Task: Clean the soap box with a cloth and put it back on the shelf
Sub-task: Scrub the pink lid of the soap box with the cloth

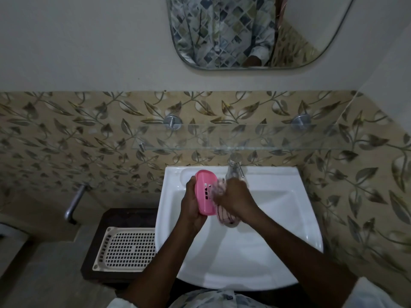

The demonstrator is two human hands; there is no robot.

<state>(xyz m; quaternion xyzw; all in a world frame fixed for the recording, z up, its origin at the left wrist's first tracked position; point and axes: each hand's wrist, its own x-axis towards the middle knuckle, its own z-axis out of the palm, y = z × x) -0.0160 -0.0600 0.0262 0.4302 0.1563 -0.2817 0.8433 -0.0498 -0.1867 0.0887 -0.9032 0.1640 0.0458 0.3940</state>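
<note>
Over the white sink (295, 221), the left hand (191, 207) holds the pink soap box (205, 190) on its edge, the fingers (190, 185) curled round its long side. The right hand (235, 196) grips a bunched striped cloth (226, 220) and presses it against the hollow face of the box, just between the two hands. The cloth is blurred at the top, so I judge that the wiping step is in hand and the return to the shelf is not yet done. The box has slots in its bottom, and no soap shows inside it; part of the hollow is hidden behind the cloth. I cannot tell if water stands in the sink under the hands. The glass shelf (244, 138) hangs on the wall above and beyond the fingers, over the tap (234, 165). The next move probably calls for taking the cloth away, then lifting the box up past the tap and setting it flat on the glass with care. Left of the left hand and lower lies a perforated tray (129, 250) on a dark stand.
</note>
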